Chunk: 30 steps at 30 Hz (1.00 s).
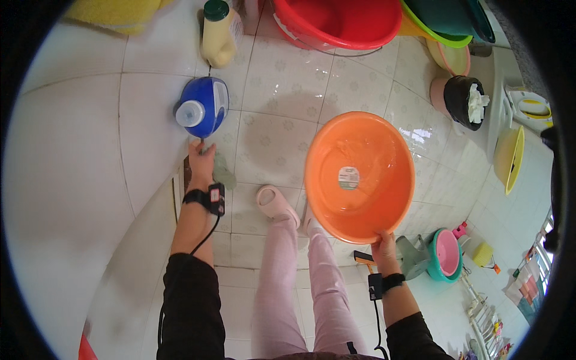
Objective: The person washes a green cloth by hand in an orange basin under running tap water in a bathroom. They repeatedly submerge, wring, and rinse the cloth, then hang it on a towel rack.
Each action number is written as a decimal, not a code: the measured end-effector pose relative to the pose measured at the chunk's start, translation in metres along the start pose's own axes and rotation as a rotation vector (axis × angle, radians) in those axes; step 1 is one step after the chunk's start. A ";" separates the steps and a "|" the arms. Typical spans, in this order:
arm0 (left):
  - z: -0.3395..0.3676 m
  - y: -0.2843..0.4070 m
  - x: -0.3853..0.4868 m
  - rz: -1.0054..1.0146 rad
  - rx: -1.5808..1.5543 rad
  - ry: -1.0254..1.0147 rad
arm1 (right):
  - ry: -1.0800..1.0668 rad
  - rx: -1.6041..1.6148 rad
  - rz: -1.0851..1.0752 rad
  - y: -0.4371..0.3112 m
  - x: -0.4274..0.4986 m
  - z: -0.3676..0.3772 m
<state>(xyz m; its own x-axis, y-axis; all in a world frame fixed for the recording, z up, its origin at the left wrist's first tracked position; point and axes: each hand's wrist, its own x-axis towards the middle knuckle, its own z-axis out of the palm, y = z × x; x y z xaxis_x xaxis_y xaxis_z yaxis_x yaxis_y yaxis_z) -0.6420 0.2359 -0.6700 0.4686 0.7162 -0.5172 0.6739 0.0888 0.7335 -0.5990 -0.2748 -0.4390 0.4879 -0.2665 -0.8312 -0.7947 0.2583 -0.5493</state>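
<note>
My right hand [384, 252] grips the near rim of an orange plastic basin [396, 198]. Some clear water lies in the basin, and a label is stuck to its bottom. The basin is held up over the tiled floor, to the right of my feet. My left hand [201, 159] is by the left wall, just below a blue plastic bottle [204, 108] with a white cap. Its fingers look apart, with nothing clearly held; whether they touch the bottle I cannot tell. A pale green, thin piece of material [223, 171] shows beside that hand.
A cream bottle with a green cap [220, 38] and a red bucket [339, 27] stand farther off. On the right are a lined waste bin [459, 103], a yellow basin [509, 159], a green-grey container [411, 258] and nested pink and teal basins [447, 252]. My pink slippers [274, 204] are on the tiles.
</note>
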 end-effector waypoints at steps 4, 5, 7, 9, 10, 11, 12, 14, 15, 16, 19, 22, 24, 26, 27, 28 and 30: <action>-0.033 0.033 -0.069 0.025 -0.001 -0.282 | -0.109 0.022 0.082 0.018 -0.014 0.036; -0.038 0.046 -0.087 -0.028 0.037 -0.314 | -0.123 0.033 0.133 0.021 -0.019 0.045; -0.047 0.075 -0.109 -0.203 -0.032 -0.403 | -0.160 0.059 0.230 0.023 -0.029 0.065; -0.054 0.103 -0.117 -0.260 -0.087 -0.456 | -0.194 0.077 0.273 0.025 -0.040 0.084; -0.054 0.115 -0.118 -0.261 -0.108 -0.463 | -0.203 0.077 0.281 0.025 -0.046 0.091; -0.054 0.126 -0.118 -0.271 -0.108 -0.470 | -0.209 0.077 0.291 0.023 -0.052 0.097; -0.054 0.136 -0.116 -0.198 0.012 -0.469 | -0.197 0.060 0.316 0.020 -0.056 0.103; -0.052 0.152 -0.115 -0.102 0.005 -0.383 | -0.265 0.013 0.285 0.014 -0.058 0.115; -0.050 0.157 -0.115 -0.075 -0.003 -0.368 | -0.289 -0.003 0.273 0.010 -0.057 0.120; -0.053 0.161 -0.116 -0.155 -0.148 -0.398 | -0.290 -0.056 0.304 0.008 -0.051 0.129; -0.059 0.159 -0.122 -0.253 -0.317 -0.365 | -0.371 -0.062 0.326 0.012 -0.026 0.162; -0.063 0.136 -0.134 -0.028 0.029 -0.317 | -0.316 -0.009 0.356 0.031 -0.001 0.194; -0.071 0.118 -0.146 -0.004 0.184 -0.314 | -0.264 0.044 0.404 0.044 0.015 0.210; -0.085 0.101 -0.165 -0.108 0.263 -0.270 | -0.236 0.229 0.510 0.053 0.031 0.213; -0.091 0.094 -0.175 -0.146 0.278 -0.256 | -0.224 0.379 0.583 0.054 0.040 0.214; -0.095 0.089 -0.186 -0.182 0.287 -0.241 | -0.181 0.523 0.651 0.053 0.050 0.216; -0.104 0.083 -0.209 -0.237 0.298 -0.219 | -0.163 0.511 0.635 0.050 0.063 0.213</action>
<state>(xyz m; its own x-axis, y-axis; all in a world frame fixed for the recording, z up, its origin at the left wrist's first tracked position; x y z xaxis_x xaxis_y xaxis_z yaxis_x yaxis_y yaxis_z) -0.7436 0.1656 -0.4556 0.3693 0.5337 -0.7607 0.8977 0.0066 0.4405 -0.5315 -0.0811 -0.5372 0.0794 0.1997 -0.9766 -0.6934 0.7149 0.0898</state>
